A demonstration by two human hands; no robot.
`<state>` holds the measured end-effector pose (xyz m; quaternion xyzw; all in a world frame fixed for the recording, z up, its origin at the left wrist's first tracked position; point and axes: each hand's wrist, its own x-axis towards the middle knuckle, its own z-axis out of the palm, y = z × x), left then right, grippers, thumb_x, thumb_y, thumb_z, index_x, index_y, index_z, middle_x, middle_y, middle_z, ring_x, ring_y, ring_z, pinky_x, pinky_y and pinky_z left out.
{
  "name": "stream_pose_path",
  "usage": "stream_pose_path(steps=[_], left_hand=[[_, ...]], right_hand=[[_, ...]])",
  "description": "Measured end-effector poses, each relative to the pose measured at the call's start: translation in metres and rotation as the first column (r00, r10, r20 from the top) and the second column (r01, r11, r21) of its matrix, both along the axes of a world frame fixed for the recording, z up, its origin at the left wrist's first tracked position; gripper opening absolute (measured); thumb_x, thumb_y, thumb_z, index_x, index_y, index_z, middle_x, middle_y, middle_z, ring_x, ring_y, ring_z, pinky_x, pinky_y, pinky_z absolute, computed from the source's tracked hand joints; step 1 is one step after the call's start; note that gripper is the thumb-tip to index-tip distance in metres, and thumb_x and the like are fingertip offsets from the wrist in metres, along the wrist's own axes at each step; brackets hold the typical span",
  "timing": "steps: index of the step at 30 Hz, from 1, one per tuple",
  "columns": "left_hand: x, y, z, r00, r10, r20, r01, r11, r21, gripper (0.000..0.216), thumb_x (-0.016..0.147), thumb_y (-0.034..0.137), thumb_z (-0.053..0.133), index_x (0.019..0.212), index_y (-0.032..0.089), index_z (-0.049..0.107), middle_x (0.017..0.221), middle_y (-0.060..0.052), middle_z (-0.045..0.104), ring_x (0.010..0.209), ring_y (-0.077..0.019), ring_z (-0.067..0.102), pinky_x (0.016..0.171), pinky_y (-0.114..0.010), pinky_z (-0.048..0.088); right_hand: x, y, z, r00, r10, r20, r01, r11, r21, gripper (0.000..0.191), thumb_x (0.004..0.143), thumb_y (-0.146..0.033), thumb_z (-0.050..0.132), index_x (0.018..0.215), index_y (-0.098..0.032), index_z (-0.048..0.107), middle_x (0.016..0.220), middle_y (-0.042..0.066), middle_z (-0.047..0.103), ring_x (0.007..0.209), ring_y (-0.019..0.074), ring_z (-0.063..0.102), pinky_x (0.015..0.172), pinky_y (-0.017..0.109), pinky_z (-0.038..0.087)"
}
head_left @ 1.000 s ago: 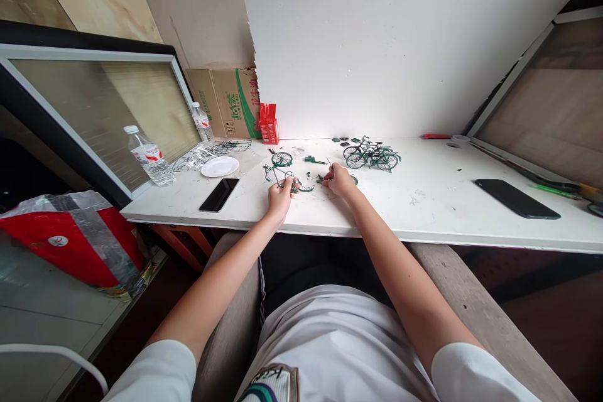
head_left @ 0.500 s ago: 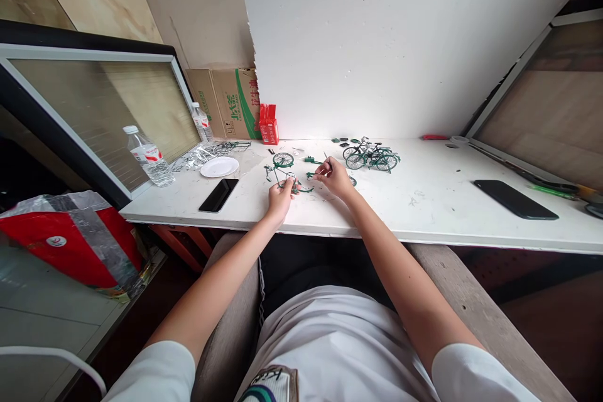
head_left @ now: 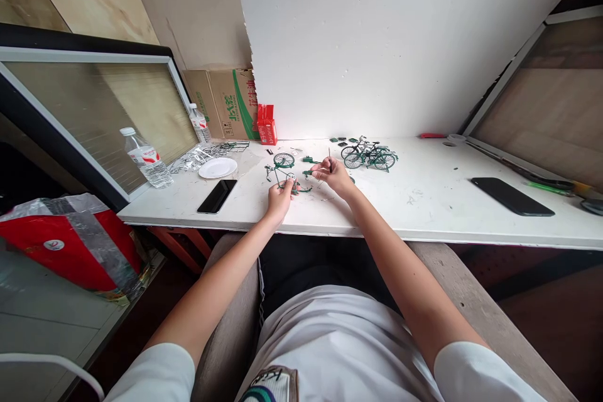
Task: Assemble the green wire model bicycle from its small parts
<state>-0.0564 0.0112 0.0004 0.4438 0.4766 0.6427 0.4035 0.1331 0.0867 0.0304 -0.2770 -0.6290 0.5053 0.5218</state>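
Note:
My left hand (head_left: pixel 279 200) is closed on a green model bicycle frame (head_left: pixel 284 171), its thumb near the chainring. The handlebar end points to the left. My right hand (head_left: pixel 333 177) is just to the right, with thumb and fingers pinched together. A thin dark stick-like tool (head_left: pixel 330 162) stands up from between its fingers. At its fingertips shows a small green part (head_left: pixel 308 173); whether it is gripped or only touched I cannot tell. A loose wheel (head_left: pixel 284 160) lies behind the frame. Another wheel (head_left: pixel 352 180) is partly hidden by my right hand.
Assembled model bicycles (head_left: pixel 370 156) stand at the back right, with small green pieces (head_left: pixel 343 139) behind them. A phone (head_left: pixel 217 196), a white plate (head_left: pixel 217 168) and a water bottle (head_left: pixel 147 158) are on the left. Another phone (head_left: pixel 512 196) lies at the right.
My right hand has turned slightly, and the thin tool now stands more upright. My left hand still holds the frame in about the same place. The whole view has shifted slightly.

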Motion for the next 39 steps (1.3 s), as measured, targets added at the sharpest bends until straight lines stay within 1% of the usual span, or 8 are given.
stream_pose_path(steps=[5,10,17,23,27,30,34,39], left_hand=[[0.000,0.001,-0.001,1.000,-0.006,-0.001,0.006,1.000,-0.011,0.049,0.087,0.063,0.074,0.094,0.015,0.075,0.088,-0.012,0.078,0.074,-0.0185,0.067,0.065,-0.029,0.044],[-0.001,0.004,-0.003,1.000,-0.009,0.009,0.009,1.000,-0.004,0.046,0.087,0.061,0.074,0.093,0.015,0.075,0.087,-0.012,0.078,0.072,-0.0179,0.067,0.065,-0.029,0.044],[-0.001,0.007,-0.006,0.999,-0.040,-0.022,0.040,0.999,0.005,0.045,0.086,0.060,0.075,0.088,0.015,0.074,0.081,-0.010,0.077,0.068,-0.0171,0.065,0.063,-0.029,0.044],[-0.001,0.006,-0.007,0.991,-0.048,-0.124,0.051,0.999,0.015,0.045,0.088,0.061,0.073,0.081,0.016,0.073,0.081,-0.010,0.076,0.067,-0.0171,0.064,0.061,-0.029,0.043],[-0.001,0.006,-0.007,0.988,-0.082,-0.132,0.085,0.996,0.017,0.046,0.089,0.061,0.071,0.085,0.015,0.075,0.084,-0.012,0.078,0.068,-0.0176,0.065,0.061,-0.029,0.044],[-0.001,0.006,-0.008,0.989,-0.083,-0.122,0.087,0.996,0.028,0.046,0.089,0.061,0.071,0.083,0.016,0.075,0.083,-0.011,0.078,0.068,-0.0171,0.064,0.061,-0.028,0.044],[-0.001,0.007,-0.009,0.990,-0.074,-0.123,0.079,0.997,0.028,0.046,0.089,0.061,0.072,0.080,0.016,0.073,0.080,-0.010,0.075,0.067,-0.0165,0.063,0.061,-0.028,0.043],[-0.001,0.006,-0.008,0.989,-0.048,-0.142,0.053,0.998,0.033,0.047,0.087,0.062,0.074,0.071,0.018,0.065,0.066,-0.004,0.065,0.062,-0.0155,0.057,0.059,-0.028,0.040]], right_hand=[[0.000,-0.002,0.001,0.999,0.018,0.033,-0.017,0.999,-0.029,0.063,0.065,-0.044,0.093,0.085,-0.026,0.036,0.100,0.002,0.072,0.085,0.0176,0.064,0.083,0.038,0.055],[0.000,-0.006,0.007,0.997,0.023,0.071,-0.023,1.000,0.008,0.064,0.071,-0.050,0.091,0.082,-0.025,0.033,0.099,0.004,0.073,0.081,0.0164,0.059,0.070,0.032,0.049],[-0.002,-0.003,0.004,0.986,0.168,-0.016,-0.169,0.984,-0.064,0.074,0.060,-0.045,0.100,0.082,-0.025,0.033,0.109,0.006,0.075,0.091,0.0192,0.068,0.084,0.037,0.055],[-0.005,-0.004,0.002,0.980,0.199,0.013,-0.196,0.974,-0.114,0.072,0.058,-0.044,0.101,0.083,-0.026,0.035,0.085,-0.001,0.073,0.075,0.0179,0.068,0.076,0.037,0.056],[-0.007,-0.006,0.004,0.970,0.242,0.031,-0.237,0.965,-0.110,0.072,0.061,-0.048,0.099,0.082,-0.027,0.034,0.085,0.000,0.075,0.075,0.0195,0.070,0.078,0.039,0.057],[-0.007,-0.008,0.005,0.971,0.238,0.031,-0.233,0.965,-0.120,0.074,0.058,-0.046,0.100,0.083,-0.027,0.033,0.089,0.002,0.077,0.076,0.0216,0.072,0.077,0.040,0.057],[-0.007,-0.010,0.007,0.987,0.163,0.010,-0.160,0.979,-0.128,0.076,0.055,-0.043,0.102,0.083,-0.027,0.033,0.090,0.003,0.078,0.073,0.0207,0.071,0.074,0.039,0.057],[-0.006,-0.012,0.009,0.990,0.133,0.040,-0.127,0.983,-0.130,0.075,0.054,-0.045,0.101,0.082,-0.026,0.034,0.088,0.003,0.078,0.076,0.0209,0.071,0.071,0.036,0.055]])
